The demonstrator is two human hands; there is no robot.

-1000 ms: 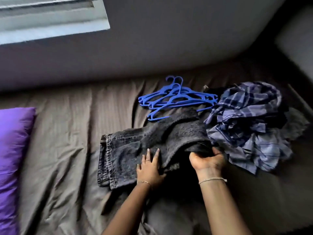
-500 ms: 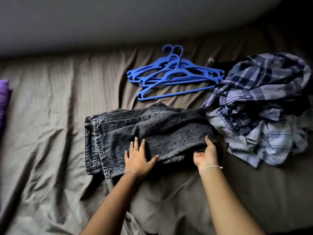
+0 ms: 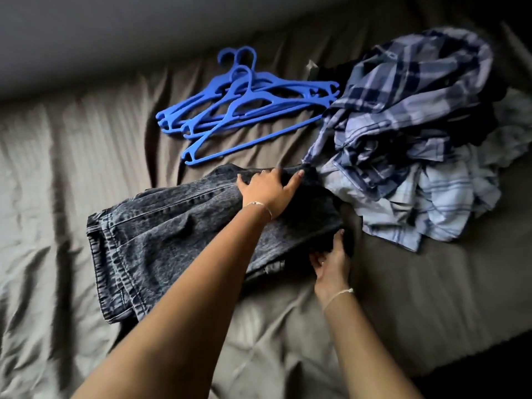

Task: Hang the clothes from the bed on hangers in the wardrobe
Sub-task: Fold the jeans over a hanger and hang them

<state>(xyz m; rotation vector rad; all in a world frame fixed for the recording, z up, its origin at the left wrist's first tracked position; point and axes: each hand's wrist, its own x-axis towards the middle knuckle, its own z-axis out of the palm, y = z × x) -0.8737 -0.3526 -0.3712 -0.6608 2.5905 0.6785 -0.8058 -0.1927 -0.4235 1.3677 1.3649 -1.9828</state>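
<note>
Folded dark grey jeans (image 3: 178, 234) lie across the middle of the brown bed sheet (image 3: 72, 168). My left hand (image 3: 267, 188) reaches over them and lies on their far right edge, fingers spread. My right hand (image 3: 331, 257) grips the near right corner of the jeans, thumb on top of the fold. Several blue plastic hangers (image 3: 247, 108) lie in a loose stack just beyond the jeans. A crumpled pile of blue plaid shirts (image 3: 408, 133) sits to the right, touching the jeans' right end.
A grey wall (image 3: 144, 33) runs along the far side of the bed. The bed's near right edge (image 3: 475, 355) drops into dark shadow. Dark clothing (image 3: 334, 72) peeks from under the plaid pile.
My left hand has moved from the near middle of the jeans to their far right edge. My right hand stays at the near right corner. The view has tilted down; the purple pillow is out of frame.
</note>
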